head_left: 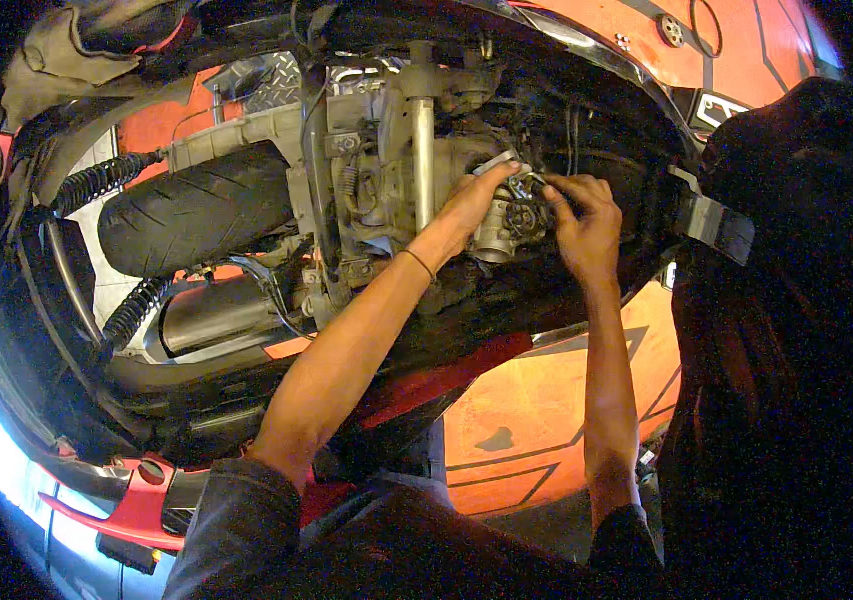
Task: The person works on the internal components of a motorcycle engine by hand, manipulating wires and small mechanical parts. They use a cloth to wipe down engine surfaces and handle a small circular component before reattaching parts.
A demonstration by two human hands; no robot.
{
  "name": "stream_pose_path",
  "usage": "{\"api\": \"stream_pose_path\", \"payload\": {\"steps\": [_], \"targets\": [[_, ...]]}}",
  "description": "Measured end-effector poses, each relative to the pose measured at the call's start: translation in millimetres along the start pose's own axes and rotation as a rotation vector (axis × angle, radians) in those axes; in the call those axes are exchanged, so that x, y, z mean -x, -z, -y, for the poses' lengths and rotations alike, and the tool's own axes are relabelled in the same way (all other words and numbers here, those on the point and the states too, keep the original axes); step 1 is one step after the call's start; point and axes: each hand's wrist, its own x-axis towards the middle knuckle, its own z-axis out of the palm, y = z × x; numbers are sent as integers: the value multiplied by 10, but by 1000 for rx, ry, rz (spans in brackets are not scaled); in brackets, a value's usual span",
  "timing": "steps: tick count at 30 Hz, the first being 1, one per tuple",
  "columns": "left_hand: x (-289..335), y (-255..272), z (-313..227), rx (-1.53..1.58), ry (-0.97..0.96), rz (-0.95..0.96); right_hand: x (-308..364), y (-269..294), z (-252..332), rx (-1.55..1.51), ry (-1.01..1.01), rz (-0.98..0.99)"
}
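A metal throttle body, with a round mouth and a dark round part on its side, sits in the opened body of a scooter. My left hand reaches in from the left and is closed on its upper side, the thumb beside a pale metal piece. From the right, my right hand pinches at a small part on the throttle body's top edge. What lies between those fingertips is too small to make out. Next to my left hand runs a bare metal tube across the frame.
The rear tyre lies at the left between two coil shock absorbers, above a dark muffler. A large dark shape fills the right side. On the orange floor beyond lie a pulley and a belt.
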Motion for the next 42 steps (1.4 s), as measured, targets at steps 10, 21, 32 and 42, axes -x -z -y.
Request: {"api": "stream_pose_path", "payload": {"steps": [10,21,32,42], "targets": [[-87,50,58,12,-5,10,-8,-12,30,18,-8,-18],[-142,119,90,129,77,122,-100,74,77,144,194,19],[-39,101,6,-82,36,22,129,13,218,163,41,74],[-15,40,-4,-142,-20,-46,235,182,169,-38,-299,242]]}}
